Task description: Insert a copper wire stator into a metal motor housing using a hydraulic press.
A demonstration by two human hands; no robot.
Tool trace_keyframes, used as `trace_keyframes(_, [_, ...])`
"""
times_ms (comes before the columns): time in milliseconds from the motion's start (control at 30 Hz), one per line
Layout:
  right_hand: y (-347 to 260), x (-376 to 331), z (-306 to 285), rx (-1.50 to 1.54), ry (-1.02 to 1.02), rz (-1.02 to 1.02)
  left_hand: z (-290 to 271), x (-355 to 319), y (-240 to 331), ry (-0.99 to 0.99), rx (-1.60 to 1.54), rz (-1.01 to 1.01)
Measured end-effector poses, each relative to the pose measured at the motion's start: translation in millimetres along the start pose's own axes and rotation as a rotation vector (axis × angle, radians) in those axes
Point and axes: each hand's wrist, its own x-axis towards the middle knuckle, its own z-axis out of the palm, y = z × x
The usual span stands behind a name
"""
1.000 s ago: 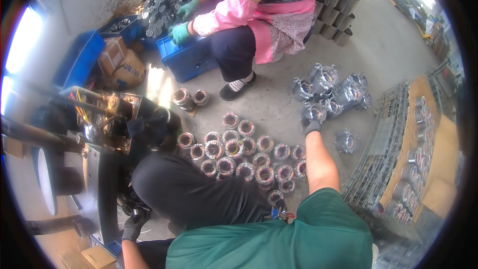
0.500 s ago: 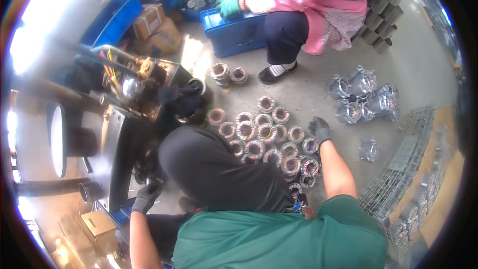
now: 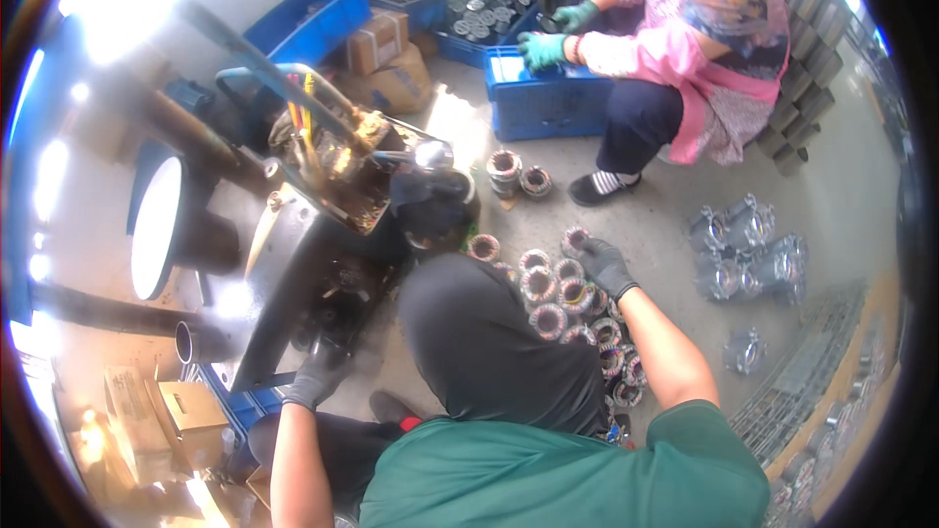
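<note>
Among a cluster of ring-shaped motor stators with wound coils [image 3: 548, 322] on the floor, my right hand [image 3: 608, 269], in a dark grey glove, closes its fingers on the edge of a stator [image 3: 575, 241] at the far side. Its fingertips are partly hidden by the ring. My left hand [image 3: 318, 377], also gloved, is low beside the black machine [image 3: 284, 279]. Its fingers curl at a dark part under the machine's edge, and what they hold blends into the shadow. Two small stacks of stators [image 3: 504, 165] stand apart, farther off.
Across from me a seated person [image 3: 675, 59] in pink and green gloves works over a blue crate [image 3: 548, 110]. Silvery metal housings [image 3: 748, 269] stand at right, near a wire mesh cage [image 3: 802, 381]. Cardboard boxes [image 3: 193, 409] lie at lower left. A long metal bar [image 3: 264, 64] juts over the machine.
My right hand has moved from the cluster's right side to a stator at its far edge. My left hand stays by the machine. The whole view has shifted.
</note>
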Motion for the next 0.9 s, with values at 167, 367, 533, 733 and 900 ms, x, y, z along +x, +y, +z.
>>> trace_keyframes(167, [-72,64,39,-0.07,-0.14,-0.132,-2,2,3,-0.014,0.149,0.136])
trace_keyframes(367, [-119,155,55,-0.732,-0.174,-0.443,14,18,-3,-0.114,0.094,0.068])
trace_keyframes(533, [-175,196,44,-0.487,-0.014,-0.5,19,22,0,-0.176,0.116,0.08])
trace_keyframes(733, [-207,223,85,-0.587,-0.328,-0.45,28,13,-14,-0.096,0.068,0.169])
trace_keyframes(900, [-118,288,103,-0.703,0.087,-0.738,25,27,14,-0.079,0.051,0.249])
